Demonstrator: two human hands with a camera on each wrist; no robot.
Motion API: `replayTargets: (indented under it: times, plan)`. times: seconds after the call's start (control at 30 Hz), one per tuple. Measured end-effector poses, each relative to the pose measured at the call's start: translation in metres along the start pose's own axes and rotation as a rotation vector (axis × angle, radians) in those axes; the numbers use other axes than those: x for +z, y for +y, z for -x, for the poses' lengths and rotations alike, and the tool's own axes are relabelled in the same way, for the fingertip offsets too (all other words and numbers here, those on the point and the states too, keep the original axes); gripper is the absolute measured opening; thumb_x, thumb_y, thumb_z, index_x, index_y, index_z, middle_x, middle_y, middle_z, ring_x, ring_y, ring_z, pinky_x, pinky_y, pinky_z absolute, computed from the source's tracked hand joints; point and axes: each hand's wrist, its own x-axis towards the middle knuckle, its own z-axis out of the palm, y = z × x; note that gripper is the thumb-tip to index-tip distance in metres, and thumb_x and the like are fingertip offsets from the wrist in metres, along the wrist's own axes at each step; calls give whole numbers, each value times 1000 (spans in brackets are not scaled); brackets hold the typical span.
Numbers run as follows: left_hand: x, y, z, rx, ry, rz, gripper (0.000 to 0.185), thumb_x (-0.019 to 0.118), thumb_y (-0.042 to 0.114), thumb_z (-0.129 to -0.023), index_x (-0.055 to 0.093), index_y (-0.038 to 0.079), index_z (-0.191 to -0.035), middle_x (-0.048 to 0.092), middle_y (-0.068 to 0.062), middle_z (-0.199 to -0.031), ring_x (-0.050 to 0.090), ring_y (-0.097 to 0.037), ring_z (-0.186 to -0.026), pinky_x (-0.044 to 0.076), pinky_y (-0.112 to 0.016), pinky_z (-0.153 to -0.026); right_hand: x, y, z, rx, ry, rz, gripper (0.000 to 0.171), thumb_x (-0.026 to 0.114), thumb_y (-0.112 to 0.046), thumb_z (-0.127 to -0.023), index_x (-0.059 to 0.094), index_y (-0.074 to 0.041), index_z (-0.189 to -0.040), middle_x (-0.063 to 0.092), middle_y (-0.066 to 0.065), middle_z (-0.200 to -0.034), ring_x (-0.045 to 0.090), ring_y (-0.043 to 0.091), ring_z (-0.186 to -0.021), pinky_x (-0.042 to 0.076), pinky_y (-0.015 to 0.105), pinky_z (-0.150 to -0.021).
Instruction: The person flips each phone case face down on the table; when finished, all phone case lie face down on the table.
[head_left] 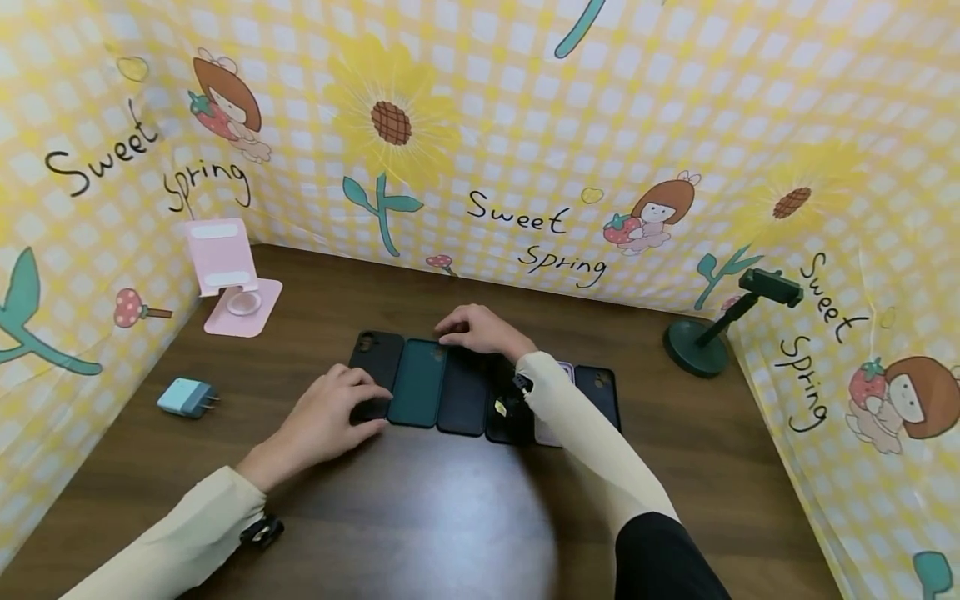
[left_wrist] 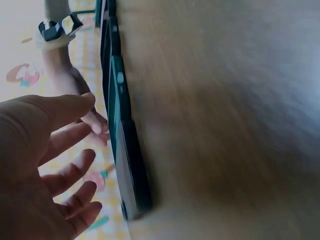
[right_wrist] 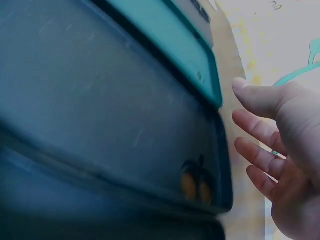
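Observation:
Several phone cases lie side by side in a row on the wooden table. Leftmost is a black phone case, then a teal phone case and a dark phone case. My left hand is at the black case's lower left side, fingers and thumb spread, holding nothing. In the left wrist view its loosely bent fingertips show beside the row. My right hand reaches over the row to the far ends of the teal and dark cases. The right wrist view shows its fingers relaxed and apart, gripping nothing.
Under my right forearm are a black case with a small yellow mark and a pale case; a navy case ends the row. A pink phone stand, blue charger plug and dark green stand surround it.

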Motion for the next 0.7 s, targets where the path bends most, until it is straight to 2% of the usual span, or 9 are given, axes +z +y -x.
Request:
replayTargets:
  times: [0.17,0.27,0.4,0.57,0.7]
  plan:
    - [14,4,-10,63,-54,-30,25,90,37,-78,82,22,-97,65,4,-95,48,-18,-92,41,-35,-77,7,1,6,-24,-27,28,28,67,-25,-101,75,-13,-125,71,6,-123,66,19,-114,54,33,-98]
    - [19,3,-11,67,-72,-41,19,90,34,-77,81,23,-90,63,5,-91,47,-17,-89,39,-33,-75,12,-1,5,-23,-15,50,26,68,-25,-100,77,-13,-122,72,6,-122,66,19,-115,53,34,-100]
    - [22,3,-11,65,-61,-46,12,89,25,-80,77,25,-81,61,6,-88,45,-15,-86,38,-32,-74,15,-2,3,-6,12,61,23,67,-22,-101,79,-14,-119,73,5,-119,66,20,-114,53,34,-100]
    - [23,2,-10,75,-41,-44,13,86,22,-83,74,26,-80,61,8,-88,45,-14,-84,37,-32,-73,13,-2,3,7,21,-2,20,65,-17,-102,80,-14,-115,75,5,-119,69,19,-112,55,34,-97]
    - [23,2,-7,51,-21,-40,11,84,21,-86,74,25,-83,63,9,-88,47,-14,-84,38,-32,-73,12,-2,2,19,13,-62,22,65,-15,-101,77,-12,-120,77,5,-117,71,17,-108,56,29,-92]
